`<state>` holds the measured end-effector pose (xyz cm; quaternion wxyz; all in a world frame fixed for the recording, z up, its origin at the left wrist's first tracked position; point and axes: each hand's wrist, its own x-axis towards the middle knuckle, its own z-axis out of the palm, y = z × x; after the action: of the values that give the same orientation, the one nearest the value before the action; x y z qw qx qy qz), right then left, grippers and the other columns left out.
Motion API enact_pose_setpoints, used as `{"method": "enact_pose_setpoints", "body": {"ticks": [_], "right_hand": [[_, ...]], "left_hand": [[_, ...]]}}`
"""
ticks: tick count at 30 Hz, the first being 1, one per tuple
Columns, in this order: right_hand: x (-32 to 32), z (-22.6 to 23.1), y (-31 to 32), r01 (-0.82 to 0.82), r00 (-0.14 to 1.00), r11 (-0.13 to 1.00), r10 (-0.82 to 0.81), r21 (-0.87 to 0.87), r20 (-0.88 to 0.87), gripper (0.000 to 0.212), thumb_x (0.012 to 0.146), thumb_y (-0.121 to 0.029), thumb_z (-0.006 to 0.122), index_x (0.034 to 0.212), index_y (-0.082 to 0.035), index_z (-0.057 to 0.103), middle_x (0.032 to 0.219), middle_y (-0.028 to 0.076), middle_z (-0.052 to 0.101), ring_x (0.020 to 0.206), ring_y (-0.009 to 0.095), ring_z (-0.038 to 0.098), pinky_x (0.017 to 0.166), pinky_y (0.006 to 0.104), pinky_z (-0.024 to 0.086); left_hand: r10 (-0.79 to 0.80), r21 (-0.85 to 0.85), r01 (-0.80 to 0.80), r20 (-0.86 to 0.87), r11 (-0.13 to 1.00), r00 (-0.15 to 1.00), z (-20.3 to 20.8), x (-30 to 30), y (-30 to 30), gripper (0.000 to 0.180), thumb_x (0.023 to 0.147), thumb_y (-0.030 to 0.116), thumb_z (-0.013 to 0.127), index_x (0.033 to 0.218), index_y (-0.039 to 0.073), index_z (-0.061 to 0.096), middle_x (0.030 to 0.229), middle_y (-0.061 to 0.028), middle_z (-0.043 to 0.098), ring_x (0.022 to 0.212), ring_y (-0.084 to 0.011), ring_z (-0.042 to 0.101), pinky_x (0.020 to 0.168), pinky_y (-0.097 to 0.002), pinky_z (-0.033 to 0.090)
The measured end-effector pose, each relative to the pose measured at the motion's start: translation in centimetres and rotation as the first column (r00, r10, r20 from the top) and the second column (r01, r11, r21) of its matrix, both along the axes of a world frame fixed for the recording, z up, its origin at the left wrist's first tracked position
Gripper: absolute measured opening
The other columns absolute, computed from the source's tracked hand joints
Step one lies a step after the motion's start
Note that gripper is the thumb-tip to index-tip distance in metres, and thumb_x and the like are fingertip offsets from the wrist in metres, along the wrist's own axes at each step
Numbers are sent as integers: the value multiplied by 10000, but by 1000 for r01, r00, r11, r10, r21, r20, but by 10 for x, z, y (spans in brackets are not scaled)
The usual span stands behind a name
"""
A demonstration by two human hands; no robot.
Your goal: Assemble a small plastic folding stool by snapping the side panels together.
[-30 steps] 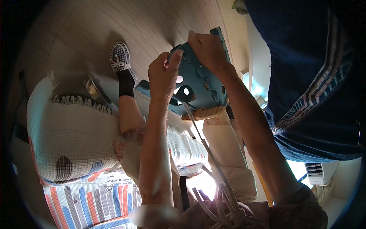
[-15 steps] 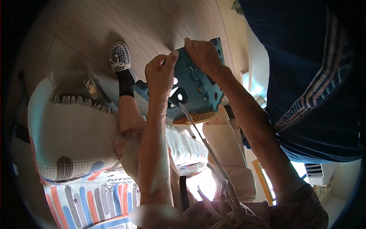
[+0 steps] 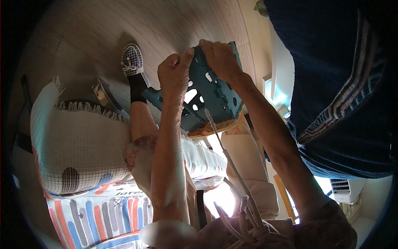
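Observation:
A dark teal plastic folding stool (image 3: 213, 97) with cut-out holes and hinged panels is held up in front of me, above my lap. A yellow-brown patterned edge (image 3: 217, 129) shows along its near side. My left hand (image 3: 174, 74) is closed on its left part, thumb up, while my right hand (image 3: 220, 60) grips the far right edge with fingers bent over it. The fingertips of both hands are partly hidden. Light shows through the holes in the panels. A pale cord (image 3: 224, 149) hangs in front of the stool's near side.
On the left is a sofa with a fringed white cover (image 3: 91, 145) and a striped cloth (image 3: 99, 220). My foot in a checked shoe (image 3: 132, 60) rests on the wood floor (image 3: 95, 29). Dark blue fabric (image 3: 340, 83) fills the right side; a white appliance (image 3: 347, 189) is below it.
The stool has tilted slightly, and more light now comes through its holes. Both hands have shifted a little farther away, still gripping it. The cord's tip has swung to the right.

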<state>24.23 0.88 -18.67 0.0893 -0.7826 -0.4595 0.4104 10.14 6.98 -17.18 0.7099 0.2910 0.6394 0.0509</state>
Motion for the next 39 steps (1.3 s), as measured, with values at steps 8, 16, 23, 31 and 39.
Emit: {"method": "enact_pose_setpoints", "body": {"ticks": [8,16,23,31,39], "right_hand": [[1,-9,-6,-239,967,971,237,22,91,335,822,-84,588,1147,-12,545,860,147,650,709,290,677,602,360,565],[-4,-2,2,87,995,995,-89,-38,-51,443,978,-345,455,796,23,620,635,225,572,553,309,541,591,394,448],[2,-7,6,-232,973,973,232,8,-4,92,834,-184,573,869,-99,581,756,112,641,675,298,664,584,381,558],[5,2,3,-134,988,973,117,-188,-98,115,849,-171,565,924,-88,591,827,100,669,684,278,670,626,417,546],[26,22,-36,-35,938,993,-8,-116,-347,517,903,-415,561,1338,-141,507,1339,120,506,1292,273,417,1062,378,347]], "left_hand": [[74,-78,-70,54,994,996,-10,-4,-3,338,821,326,724,706,25,619,577,28,476,507,-44,413,456,-216,351],[-127,-221,142,80,965,989,-9,-11,0,377,721,321,827,873,23,654,757,-49,656,651,-112,588,654,-248,493],[45,-204,-30,67,978,997,-4,-9,1,300,708,209,810,817,-9,634,677,-54,609,538,-95,536,490,-247,440],[-227,1,227,55,974,972,-6,-6,-5,291,735,215,743,829,-39,634,650,-80,611,529,-116,559,503,-265,457],[-301,24,300,91,954,949,-7,-9,-3,335,741,255,717,876,-39,631,658,-91,608,567,-131,575,537,-284,474]]}}
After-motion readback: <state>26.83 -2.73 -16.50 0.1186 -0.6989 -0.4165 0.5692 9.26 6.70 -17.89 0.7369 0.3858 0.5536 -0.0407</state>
